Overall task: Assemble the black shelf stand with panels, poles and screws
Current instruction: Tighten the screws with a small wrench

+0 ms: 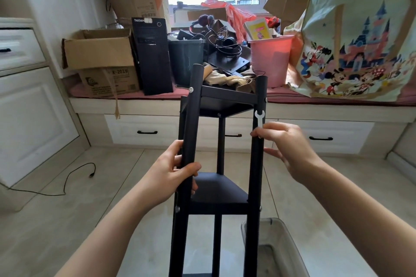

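The black shelf stand [216, 164] stands upright on the tiled floor [112, 186], in front of the window bench [315, 105]. Three round poles show: one at the left [191, 119], one at the right [257, 164] and one at the back [221, 141]. Two flat triangular panels show between them, an upper panel [225, 105] and a lower panel [216, 189]. Four small silver screws can be counted on the front poles, for example one [191, 89] at the top left.

The left hand [173, 173] is closed around the left pole, between the two panels. The right hand [286, 144] pinches a small white wrench [259, 119] with its fingers, against the right pole, just under the upper panel.

Beside the foot of the stand, at its right, lies a clear plastic box [281, 249]. Behind the stand the window bench carries a cardboard box [101, 63], a black computer tower [153, 56], a pink bucket [270, 60] and a big cartoon bag [355, 47]. A black cable [74, 175] lies on the floor left of the stand.
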